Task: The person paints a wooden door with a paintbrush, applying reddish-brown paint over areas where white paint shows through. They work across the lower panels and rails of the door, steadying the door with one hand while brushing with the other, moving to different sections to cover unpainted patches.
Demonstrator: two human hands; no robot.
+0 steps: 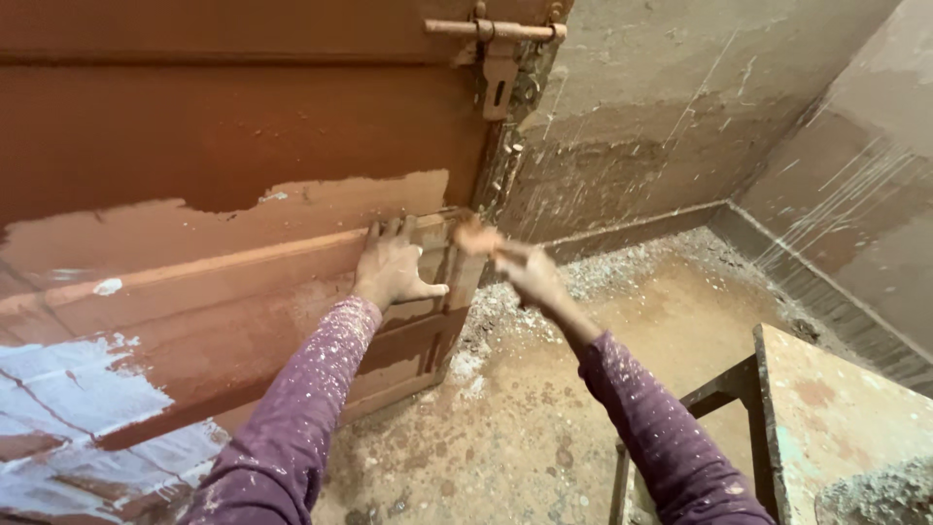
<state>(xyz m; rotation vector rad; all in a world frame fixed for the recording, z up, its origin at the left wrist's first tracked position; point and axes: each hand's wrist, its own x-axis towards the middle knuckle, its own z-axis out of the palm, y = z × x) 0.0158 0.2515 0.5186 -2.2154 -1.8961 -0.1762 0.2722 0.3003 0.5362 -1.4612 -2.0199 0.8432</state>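
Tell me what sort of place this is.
Probably a room under renovation: a half-sanded brown door, rough plastered walls streaked with splashes, and a dusty floor with debris along the wall.

A rusty sliding bolt latch (496, 31) is fixed near the upper edge of the frame, its hasp plate hanging down below the bar. To the right stand rough plastered walls (671, 107) streaked with pale splashes, meeting in a corner, with a dark skirting strip along their foot. Below lies a dusty concrete floor (544, 389) strewn with grey scrapings near the wall, and a paint-stained metal stool (826, 418) stands at lower right.
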